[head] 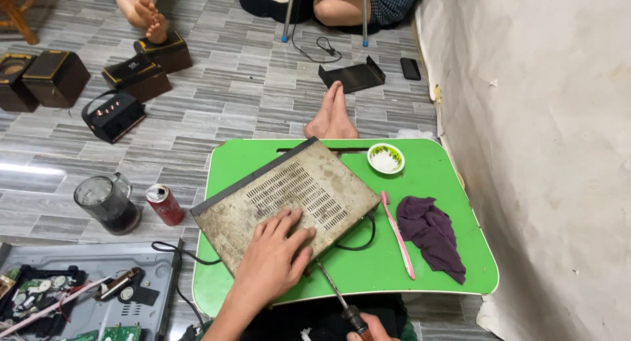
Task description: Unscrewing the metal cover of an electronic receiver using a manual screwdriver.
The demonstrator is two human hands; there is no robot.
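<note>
A dirty grey metal device cover (289, 196) with vent slots lies tilted on a small green table (434, 275). My left hand (276, 252) rests flat on the cover's near edge, fingers spread. At the bottom of the view, my right hand (374, 329) grips the handle of a screwdriver (336, 294); its shaft points up toward the cover's near right corner. A black cable (365, 236) loops out from under the cover.
On the table: a pink toothbrush (397, 232), a purple cloth (432, 234), a small green dish (386, 158) with white powder. On the floor at left: a red can (164, 204), a dark glass mug (107, 203), an opened device chassis (85, 292), dark speakers (56, 75). Other people's feet (332, 114) lie beyond the table.
</note>
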